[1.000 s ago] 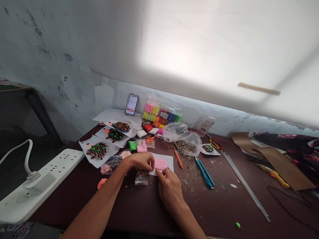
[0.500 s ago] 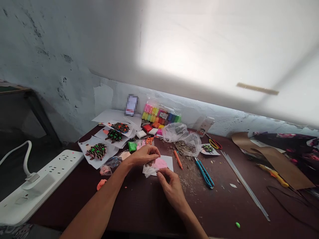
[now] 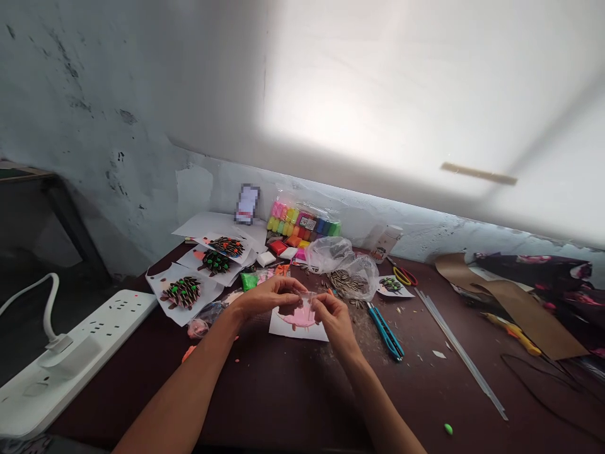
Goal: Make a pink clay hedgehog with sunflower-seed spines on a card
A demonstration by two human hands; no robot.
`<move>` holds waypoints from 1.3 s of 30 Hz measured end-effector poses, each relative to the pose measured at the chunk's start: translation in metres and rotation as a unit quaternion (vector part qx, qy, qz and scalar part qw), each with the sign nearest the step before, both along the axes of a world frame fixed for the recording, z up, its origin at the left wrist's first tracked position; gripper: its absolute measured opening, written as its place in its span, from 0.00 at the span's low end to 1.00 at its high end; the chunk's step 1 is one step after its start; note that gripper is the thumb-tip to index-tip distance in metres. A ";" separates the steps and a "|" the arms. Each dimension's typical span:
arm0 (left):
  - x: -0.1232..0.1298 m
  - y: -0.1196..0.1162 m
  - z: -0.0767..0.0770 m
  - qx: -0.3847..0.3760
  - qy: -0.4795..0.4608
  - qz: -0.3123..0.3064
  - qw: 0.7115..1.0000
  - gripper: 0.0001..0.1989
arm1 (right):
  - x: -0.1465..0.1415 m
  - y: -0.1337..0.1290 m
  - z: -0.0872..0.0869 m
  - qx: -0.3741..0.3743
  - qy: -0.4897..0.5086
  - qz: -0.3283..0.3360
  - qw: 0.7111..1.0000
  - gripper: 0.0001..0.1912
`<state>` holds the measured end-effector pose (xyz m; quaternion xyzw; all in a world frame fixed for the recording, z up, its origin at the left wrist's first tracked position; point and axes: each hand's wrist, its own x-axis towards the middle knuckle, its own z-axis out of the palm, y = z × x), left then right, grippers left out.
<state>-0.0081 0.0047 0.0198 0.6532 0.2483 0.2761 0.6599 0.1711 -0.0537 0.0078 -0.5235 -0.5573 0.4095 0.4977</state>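
Observation:
A white card (image 3: 278, 329) lies on the table with a flattened pink clay shape (image 3: 295, 317) on it. Just above the card, my left hand (image 3: 271, 297) and my right hand (image 3: 334, 317) are close together, fingertips pinched. Between them stretches a small clear plastic wrapper (image 3: 308, 296), its edges partly hidden by my fingers. The tip of an orange pen (image 3: 332, 292) shows behind my right hand. To the left of my left hand lie a green clay packet (image 3: 249, 280) and bagged pink clay (image 3: 198, 326).
Cards with seed hedgehogs (image 3: 183, 292) lie at left, near a white power strip (image 3: 118, 315). A bag of sunflower seeds (image 3: 352, 277), a blue cutter (image 3: 386, 331), scissors (image 3: 405, 275), clear glue sticks (image 3: 463, 353) and a glue gun (image 3: 513, 334) are at right.
The plastic wrapper has been lifted off the card and is drawn out between my hands. My right hand has moved up and right, uncovering the pink clay's lower edge.

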 end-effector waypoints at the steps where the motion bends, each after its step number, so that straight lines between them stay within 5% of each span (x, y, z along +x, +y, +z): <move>1: 0.001 0.002 -0.002 -0.007 -0.008 0.005 1.000 0.16 | 0.001 0.002 -0.002 0.007 -0.008 -0.005 1.000 0.14; 13: 0.008 0.005 -0.016 -0.067 0.005 0.014 0.998 0.20 | -0.008 -0.005 -0.017 0.180 -0.105 -0.060 0.976 0.08; 30: 0.013 0.002 -0.019 0.001 0.025 0.014 1.000 0.23 | -0.006 -0.004 -0.017 0.128 -0.086 -0.043 0.987 0.08; 39: 0.011 -0.001 -0.013 0.013 0.020 0.001 1.000 0.21 | -0.005 -0.006 -0.016 0.151 -0.160 -0.014 0.975 0.08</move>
